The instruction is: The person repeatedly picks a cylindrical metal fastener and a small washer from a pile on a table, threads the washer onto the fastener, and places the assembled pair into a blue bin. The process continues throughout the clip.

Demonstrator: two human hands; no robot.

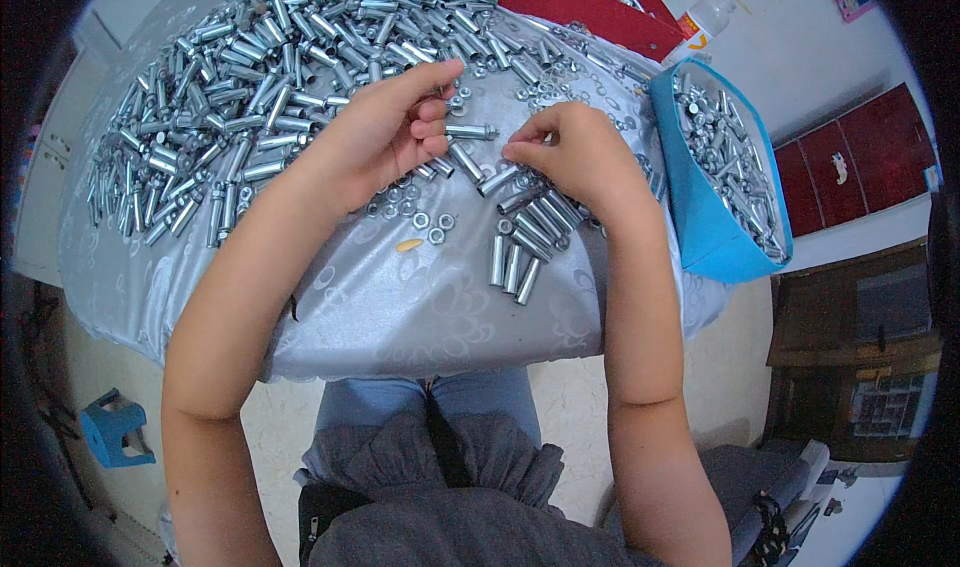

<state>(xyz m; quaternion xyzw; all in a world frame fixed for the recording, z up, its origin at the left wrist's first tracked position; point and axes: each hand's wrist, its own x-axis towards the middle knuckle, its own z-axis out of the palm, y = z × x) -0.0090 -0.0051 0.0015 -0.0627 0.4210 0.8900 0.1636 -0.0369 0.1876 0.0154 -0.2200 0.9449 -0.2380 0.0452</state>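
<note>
My left hand (395, 137) is above the near side of the metal heap, its fingers curled toward the palm. Whatever lies inside those fingers is hidden. A bolt with a nut on its end (472, 131) points from beside these fingertips toward my right hand (575, 157). The right thumb and forefinger are pinched together; anything between them is too small to make out. Under the right hand lie several metal sleeve bolts (540, 222), some in a rough row. Loose hex nuts (436, 235) sit nearer me, beside a small yellowish piece (409, 245).
A large heap of sleeve bolts (250, 87) covers the table's left and far side. Washers (605, 92) are scattered at the right. A blue bin (715, 237) full of bolts, a red box (590, 17) and a bottle (705, 22) stand along the right. Patterned cloth (430, 317) drapes the edge.
</note>
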